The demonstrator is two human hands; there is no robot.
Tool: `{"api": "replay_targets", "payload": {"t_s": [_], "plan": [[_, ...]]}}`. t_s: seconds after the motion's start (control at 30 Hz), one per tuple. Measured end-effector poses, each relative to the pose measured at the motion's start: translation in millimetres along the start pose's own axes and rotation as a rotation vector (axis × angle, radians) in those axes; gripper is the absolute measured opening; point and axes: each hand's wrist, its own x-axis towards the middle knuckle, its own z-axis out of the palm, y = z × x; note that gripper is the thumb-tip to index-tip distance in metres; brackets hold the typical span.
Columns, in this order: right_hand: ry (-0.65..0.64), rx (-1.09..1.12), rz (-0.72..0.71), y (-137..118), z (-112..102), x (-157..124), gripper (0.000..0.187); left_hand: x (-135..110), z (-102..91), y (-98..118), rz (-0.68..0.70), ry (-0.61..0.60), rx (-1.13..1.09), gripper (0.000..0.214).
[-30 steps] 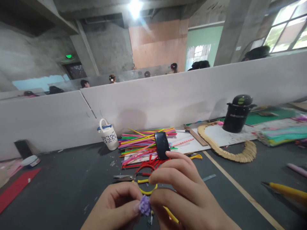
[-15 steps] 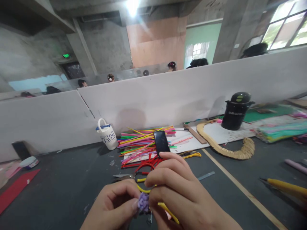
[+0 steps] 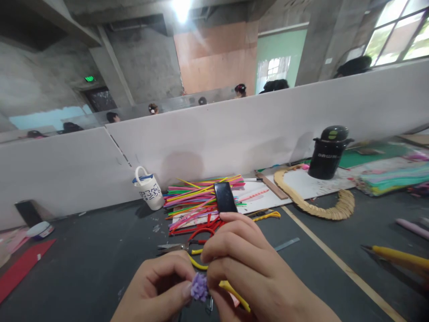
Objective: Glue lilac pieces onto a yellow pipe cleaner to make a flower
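Observation:
A small purple fuzzy piece [image 3: 199,287], knobbly like a flower head, is held low in the head view, above the dark table. My left hand [image 3: 160,282] pinches its left side between thumb and index finger. On its other side, my right hand [image 3: 246,266] has its fingers curled together at the piece; their tips are partly hidden. Just beyond the hands lie scissors [image 3: 174,247], blades pointing left. A yellow tool handle [image 3: 234,295] shows partly beneath my right hand, and a thin metal piece [image 3: 211,304] is below the purple piece.
Behind lie a phone [image 3: 225,197] and a heap of coloured strips [image 3: 191,197]. A white cup [image 3: 149,192], black lidded container [image 3: 327,156] and curved tan pleated piece [image 3: 311,208] stand or lie near the white partition [image 3: 214,138]. Yellow-handled pliers-like tool [image 3: 398,257] lies right.
The purple piece has turned slightly between my fingers and shows more of its face. Both hands keep nearly the same place; the view has shifted a little.

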Motion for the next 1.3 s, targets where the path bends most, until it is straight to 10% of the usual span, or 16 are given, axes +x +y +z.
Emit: {"api": "replay_targets", "payload": {"t_s": [1.3], "plan": [[0.038,-0.051,-0.086,0.7,-3.5,-3.4,0.027,1.2,9.6,-2.6,-0.206,0.122,-0.369,0.024]]}}
